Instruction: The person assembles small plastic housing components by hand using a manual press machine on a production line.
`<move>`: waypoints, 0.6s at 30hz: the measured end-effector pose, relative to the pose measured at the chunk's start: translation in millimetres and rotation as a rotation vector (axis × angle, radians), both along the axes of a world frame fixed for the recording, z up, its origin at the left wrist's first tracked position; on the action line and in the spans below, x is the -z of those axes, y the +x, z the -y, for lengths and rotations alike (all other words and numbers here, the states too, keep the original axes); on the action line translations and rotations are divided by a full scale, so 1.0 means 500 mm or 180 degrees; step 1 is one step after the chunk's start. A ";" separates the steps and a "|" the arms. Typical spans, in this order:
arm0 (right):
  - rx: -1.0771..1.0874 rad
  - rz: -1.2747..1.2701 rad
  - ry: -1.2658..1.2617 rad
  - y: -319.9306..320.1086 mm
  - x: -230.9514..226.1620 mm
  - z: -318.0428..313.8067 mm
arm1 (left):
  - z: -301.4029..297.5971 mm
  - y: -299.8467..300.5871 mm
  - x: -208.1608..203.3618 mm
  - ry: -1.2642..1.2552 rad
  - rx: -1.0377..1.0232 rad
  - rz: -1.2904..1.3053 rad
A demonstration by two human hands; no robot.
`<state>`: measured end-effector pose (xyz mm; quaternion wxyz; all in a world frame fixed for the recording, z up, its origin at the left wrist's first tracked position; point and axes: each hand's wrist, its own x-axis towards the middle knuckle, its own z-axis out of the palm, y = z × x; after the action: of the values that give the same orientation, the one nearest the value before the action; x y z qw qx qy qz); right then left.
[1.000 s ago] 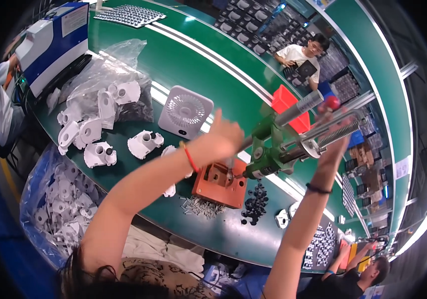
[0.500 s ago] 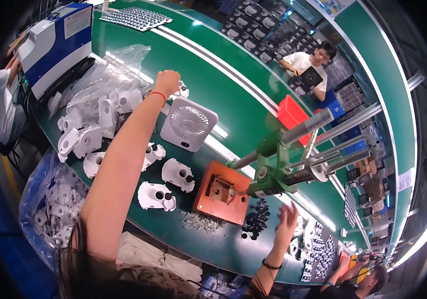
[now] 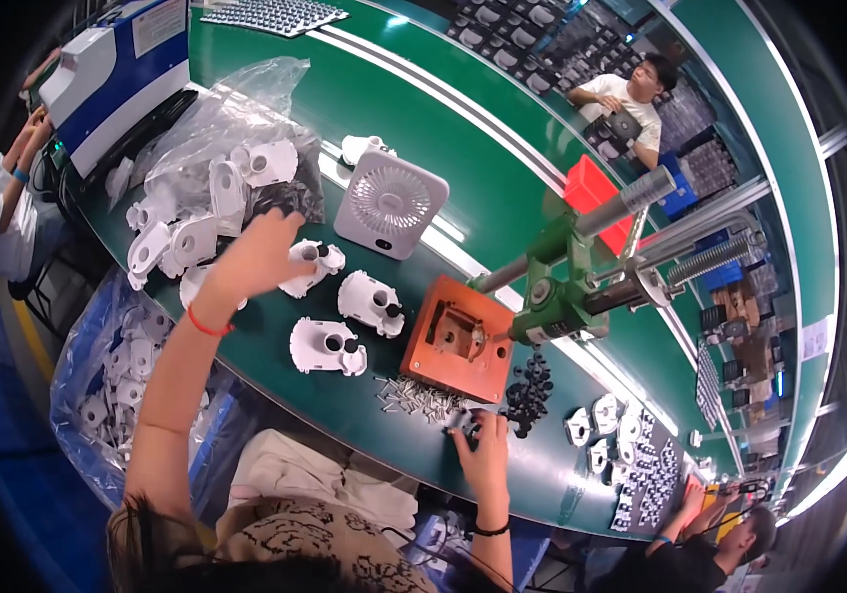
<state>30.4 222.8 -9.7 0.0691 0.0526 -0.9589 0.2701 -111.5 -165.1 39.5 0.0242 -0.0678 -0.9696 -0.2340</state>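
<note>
L hand [image 3: 263,259] is L of centre, knuckles up, thumb & fingers apart, right by a white part [image 3: 313,267] w/ black knob; can't tell if touching. R hand [image 3: 486,463] is lower centre, well apart from L hand, fingers bent, nr metal pins [image 3: 422,400] & black caps [image 3: 529,397]; can't tell if it's gripping anything. Two more knobbed parts [image 3: 370,303] lie mid-frame, btwn the first one & an orange block [image 3: 428,348], which sits just L of a green press [image 3: 557,298]. Sq. fan [image 3: 392,206] stands above them, another part [image 3: 362,148] behind it. More white pieces [image 3: 191,242] heap by clear bag [image 3: 216,119], upper L; blue bag [image 3: 97,472], lower L, holds others. Red bin [image 3: 596,203]: upper R.
</note>
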 end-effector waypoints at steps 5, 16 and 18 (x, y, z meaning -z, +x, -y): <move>-0.0168 -0.0103 0.0079 -0.004 0.032 -0.019 | -0.040 0.043 0.098 -0.0523 -0.0492 -0.0497; -0.0314 0.0370 0.0060 -0.016 -0.021 -0.062 | -0.114 0.062 -0.042 0.0729 0.0296 -0.0989; -0.0081 0.0417 -0.0404 -0.032 -0.053 -0.052 | -0.175 0.058 -0.046 0.0986 0.0917 -0.1131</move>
<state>14.3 248.9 16.7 0.0060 0.0426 -0.9416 0.3340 -82.4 -77.5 62.7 0.1704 -0.2404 -0.8831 -0.3650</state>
